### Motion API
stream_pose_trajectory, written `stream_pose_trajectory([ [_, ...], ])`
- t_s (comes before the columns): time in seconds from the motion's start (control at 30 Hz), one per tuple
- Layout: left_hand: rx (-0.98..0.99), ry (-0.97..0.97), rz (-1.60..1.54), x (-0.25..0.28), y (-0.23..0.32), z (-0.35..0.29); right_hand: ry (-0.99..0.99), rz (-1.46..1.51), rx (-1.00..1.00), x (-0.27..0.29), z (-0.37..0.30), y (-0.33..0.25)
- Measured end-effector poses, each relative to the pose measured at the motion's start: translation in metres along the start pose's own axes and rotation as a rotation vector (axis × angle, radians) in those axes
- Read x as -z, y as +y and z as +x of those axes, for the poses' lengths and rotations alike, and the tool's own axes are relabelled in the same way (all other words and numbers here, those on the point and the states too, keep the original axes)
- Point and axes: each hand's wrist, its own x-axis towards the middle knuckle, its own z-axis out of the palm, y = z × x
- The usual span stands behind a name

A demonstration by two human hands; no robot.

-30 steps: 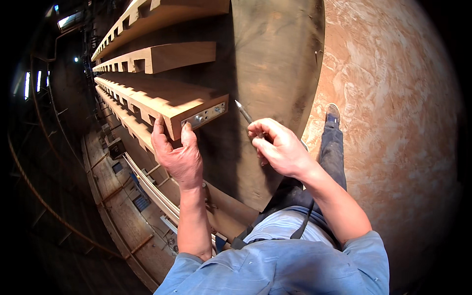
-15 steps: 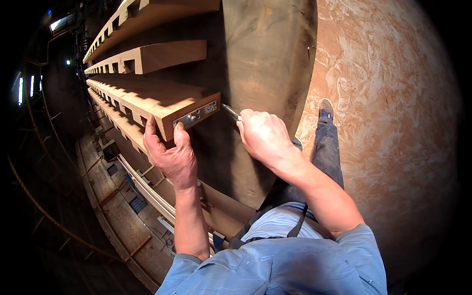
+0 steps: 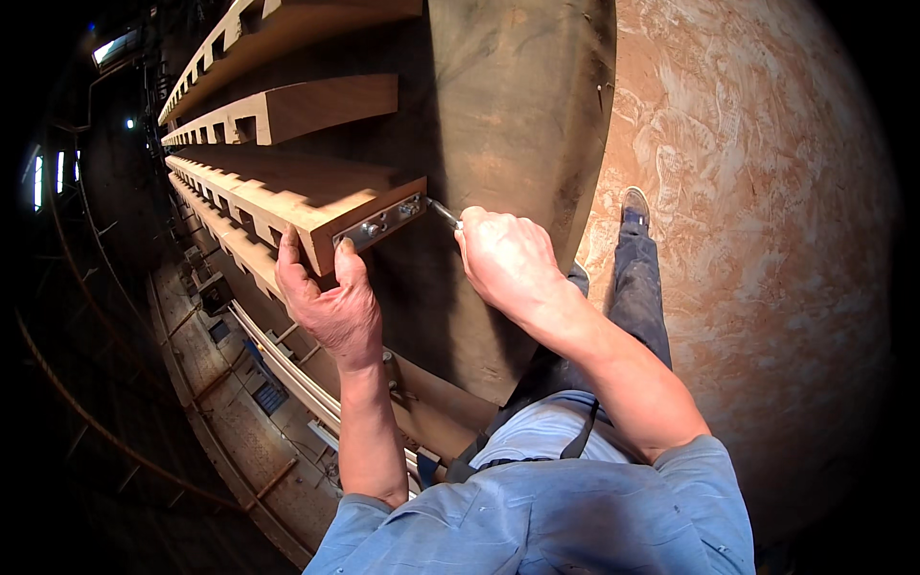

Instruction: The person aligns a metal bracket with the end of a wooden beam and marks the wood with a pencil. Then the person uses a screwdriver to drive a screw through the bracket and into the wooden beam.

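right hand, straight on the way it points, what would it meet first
The slender tool in the right hand would likely meet the metal plate on the notched wooden beam; whether its tip touches is unclear.

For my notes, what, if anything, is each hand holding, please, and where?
Right hand: a slim tool, by its rear; left hand: the notched beam, by its end corner.

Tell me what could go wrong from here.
The slim tool in the right hand has its tip close to one end of the metal plate; it might slip and scratch the wooden beam. The left hand has its thumb at the plate's other end, so a skid could nick it.
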Motion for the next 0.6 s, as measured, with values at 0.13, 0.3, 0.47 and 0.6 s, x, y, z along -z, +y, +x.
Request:
stream_pose_trajectory([
  [0.13,-0.008,0.004,-0.012,-0.0004,-0.0014,0.0001,0.014,-0.011,-0.019,-0.0035,0.0005,0.0002],
  [0.3,-0.022,0.004,0.01,0.0002,-0.001,0.0006,-0.02,-0.032,-0.022,-0.0031,0.0005,-0.0017],
  [0.47,-0.017,0.005,0.02,0.0001,-0.0018,0.001,-0.004,-0.059,0.039,-0.0062,-0.0021,0.0033],
  [0.6,-0.02,0.013,0.019,0.0009,-0.0019,0.0008,0.043,-0.016,0.025,-0.0079,0.0008,0.004],
])
